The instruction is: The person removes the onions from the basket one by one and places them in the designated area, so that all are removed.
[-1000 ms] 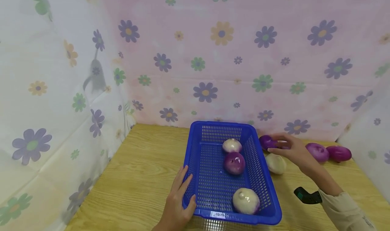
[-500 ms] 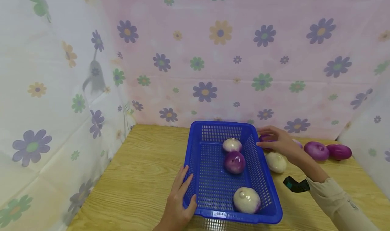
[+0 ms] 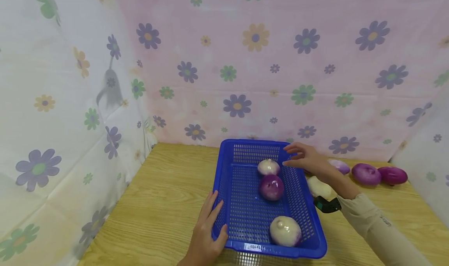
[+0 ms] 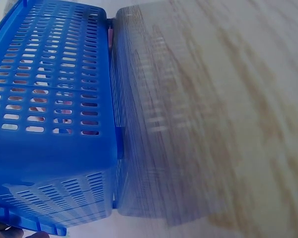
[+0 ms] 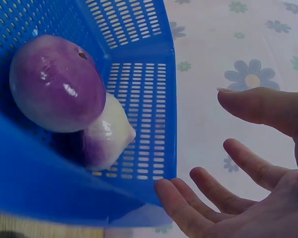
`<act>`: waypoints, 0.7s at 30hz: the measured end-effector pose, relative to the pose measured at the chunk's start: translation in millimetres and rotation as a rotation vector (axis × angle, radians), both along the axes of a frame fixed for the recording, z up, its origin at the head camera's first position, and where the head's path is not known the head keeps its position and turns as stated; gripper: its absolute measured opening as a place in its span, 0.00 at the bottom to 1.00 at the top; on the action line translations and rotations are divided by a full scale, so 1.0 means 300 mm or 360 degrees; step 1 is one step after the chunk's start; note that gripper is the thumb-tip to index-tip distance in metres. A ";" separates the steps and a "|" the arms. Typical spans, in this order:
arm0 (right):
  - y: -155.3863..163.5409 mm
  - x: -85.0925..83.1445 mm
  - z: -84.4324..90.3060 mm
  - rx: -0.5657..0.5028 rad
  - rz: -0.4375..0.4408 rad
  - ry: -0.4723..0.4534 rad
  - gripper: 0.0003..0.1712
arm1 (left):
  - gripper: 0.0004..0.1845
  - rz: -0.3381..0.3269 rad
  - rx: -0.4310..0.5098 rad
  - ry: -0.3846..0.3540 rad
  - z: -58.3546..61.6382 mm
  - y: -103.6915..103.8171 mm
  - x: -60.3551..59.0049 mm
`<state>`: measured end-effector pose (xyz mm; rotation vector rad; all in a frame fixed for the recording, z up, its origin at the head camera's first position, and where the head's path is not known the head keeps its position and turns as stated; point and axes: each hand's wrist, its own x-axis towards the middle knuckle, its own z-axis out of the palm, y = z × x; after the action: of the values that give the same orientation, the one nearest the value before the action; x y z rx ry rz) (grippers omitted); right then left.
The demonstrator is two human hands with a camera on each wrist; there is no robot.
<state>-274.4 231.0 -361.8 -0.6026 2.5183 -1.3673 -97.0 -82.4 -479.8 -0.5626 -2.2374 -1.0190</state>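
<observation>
A blue perforated plastic basket [image 3: 224,172] stands on the table with three glossy onions in it. A purple onion [image 3: 271,188] sits beside a small white-and-purple onion [image 3: 268,167], and a larger pale onion [image 3: 285,231] lies at the near right corner. My left hand [image 3: 203,231] rests against the basket's near left side, its fingers extended along the rim. My right hand [image 3: 305,160] hovers at the far right rim. In the right wrist view, the right hand's spread fingers [image 5: 179,203] hold nothing; the purple onion [image 5: 57,84] appears inside the basket.
Right of the basket lie a pale onion [image 3: 318,187], a white-and-purple one [image 3: 339,166] and two purple ones [image 3: 366,174], partly behind the right arm. Flowered cloth [image 3: 245,75] rises behind the wooden table [image 3: 168,192]. A black device [image 3: 327,204] shows at the right wrist.
My right hand has moved left, from the purple onion outside the basket to above the basket's far right rim. The left hand, the basket and the onions in it look unchanged.
</observation>
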 end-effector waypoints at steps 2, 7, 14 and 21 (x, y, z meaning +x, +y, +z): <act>-0.017 -0.007 -0.002 0.0007 0.0008 -0.0027 0.35 | 0.31 -0.0002 -0.0002 -0.0002 0.002 0.000 0.001; -0.064 -0.036 -0.022 0.0069 0.0008 -0.0046 0.33 | 0.31 -0.0002 -0.0002 -0.0013 0.005 0.000 0.002; -0.122 -0.099 -0.075 0.0139 -0.0015 -0.0181 0.34 | 0.32 -0.0003 0.0001 -0.0030 0.005 -0.003 0.005; -0.179 -0.138 -0.120 0.0187 -0.0052 -0.0259 0.33 | 0.31 -0.0010 0.0006 0.0000 0.001 -0.001 0.002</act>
<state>-315.7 177.3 -397.9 -0.4118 2.4657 -1.2154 -96.4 -82.6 -479.5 -0.5682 -2.2349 -1.0259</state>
